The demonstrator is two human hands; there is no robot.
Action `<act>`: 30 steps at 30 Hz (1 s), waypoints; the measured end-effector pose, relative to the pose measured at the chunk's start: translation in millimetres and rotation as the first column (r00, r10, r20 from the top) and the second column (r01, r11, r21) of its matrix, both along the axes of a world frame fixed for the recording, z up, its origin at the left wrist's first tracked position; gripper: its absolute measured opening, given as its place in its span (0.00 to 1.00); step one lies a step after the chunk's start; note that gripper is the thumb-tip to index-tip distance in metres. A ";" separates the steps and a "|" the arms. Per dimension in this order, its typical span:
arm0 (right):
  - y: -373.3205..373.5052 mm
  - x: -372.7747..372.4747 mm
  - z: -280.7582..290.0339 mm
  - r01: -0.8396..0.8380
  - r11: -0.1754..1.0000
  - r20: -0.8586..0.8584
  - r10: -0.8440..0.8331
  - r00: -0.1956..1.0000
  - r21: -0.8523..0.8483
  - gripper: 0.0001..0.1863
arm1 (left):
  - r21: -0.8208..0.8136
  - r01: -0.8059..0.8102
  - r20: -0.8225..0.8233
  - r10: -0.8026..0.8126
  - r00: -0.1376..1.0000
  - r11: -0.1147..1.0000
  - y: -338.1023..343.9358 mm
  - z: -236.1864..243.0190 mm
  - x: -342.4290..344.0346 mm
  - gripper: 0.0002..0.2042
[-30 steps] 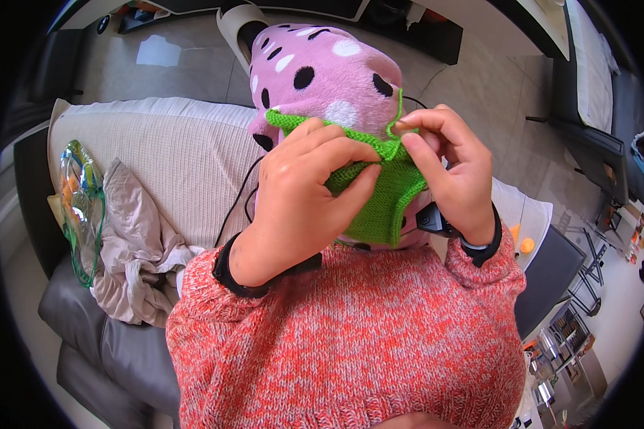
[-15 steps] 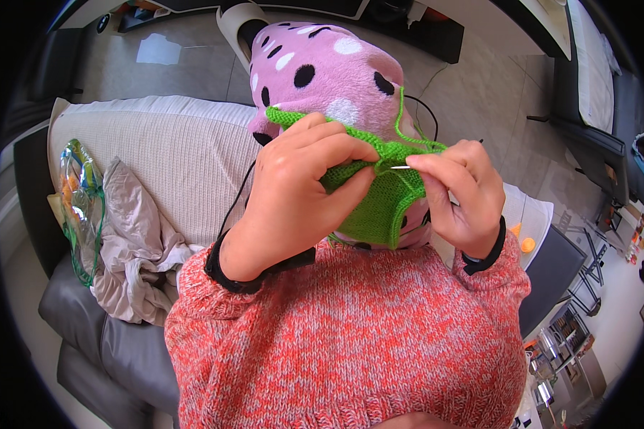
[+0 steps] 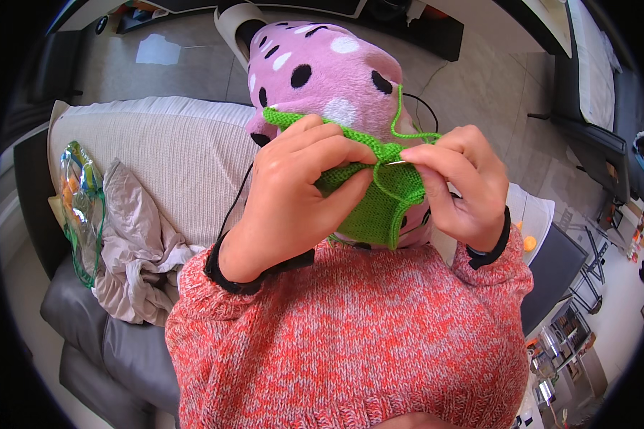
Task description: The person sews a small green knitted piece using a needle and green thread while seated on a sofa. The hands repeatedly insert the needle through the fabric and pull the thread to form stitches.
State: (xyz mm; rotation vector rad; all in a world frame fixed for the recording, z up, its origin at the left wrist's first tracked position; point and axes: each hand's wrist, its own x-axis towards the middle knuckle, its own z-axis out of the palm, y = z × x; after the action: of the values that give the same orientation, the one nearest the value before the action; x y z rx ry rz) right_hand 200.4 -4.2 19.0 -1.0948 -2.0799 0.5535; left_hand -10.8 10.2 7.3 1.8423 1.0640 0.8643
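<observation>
I see my left hand (image 3: 293, 186) pinching the upper edge of a green knitted piece (image 3: 372, 214) between thumb and fingers. My right hand (image 3: 465, 186) grips a thin pale needle (image 3: 395, 162), whose length lies in the green stitches between both hands. A loose strand of green yarn (image 3: 413, 134) loops up over the pink plush fabric (image 3: 300, 50) with black and white spots, which lies under the knitting. Black bands circle both my wrists, above red-and-white knit sleeves.
A cream-covered seat (image 3: 164, 143) spans the left, holding a clear bag (image 3: 79, 207) and crumpled grey cloth (image 3: 132, 250). Grey leather cushions (image 3: 107, 357) sit below. A dark cabinet (image 3: 436, 39) stands at the top; furniture (image 3: 579, 100) and metal items (image 3: 565, 350) fill the right.
My right hand has turned and shifted right, and the pale needle now shows at its fingertips. Since half a second ago it rose slightly; a yarn strand now drapes below the needle.
</observation>
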 end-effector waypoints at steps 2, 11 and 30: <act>-0.4 -1.4 1.8 -0.008 1.000 0.014 0.008 1.000 -0.019 0.14 | -0.001 0.002 0.002 -0.002 1.000 1.000 0.2 -0.2 -0.2 0.09; -32.0 -0.1 11.5 -0.409 0.876 -0.240 0.352 0.905 -0.255 0.19 | -0.032 0.024 0.045 -0.022 0.999 0.999 2.4 -1.9 -3.8 0.08; 4.2 3.5 -10.2 -0.074 0.993 -0.061 0.069 0.996 -0.091 0.11 | -0.007 -0.022 0.078 0.022 0.997 1.000 -2.6 -7.8 -2.5 0.08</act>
State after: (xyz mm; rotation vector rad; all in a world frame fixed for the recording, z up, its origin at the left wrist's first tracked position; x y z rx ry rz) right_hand 204.0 0.0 8.8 -1.0474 -2.0671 0.7150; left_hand -13.3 7.5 -0.4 1.7797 1.0389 0.9373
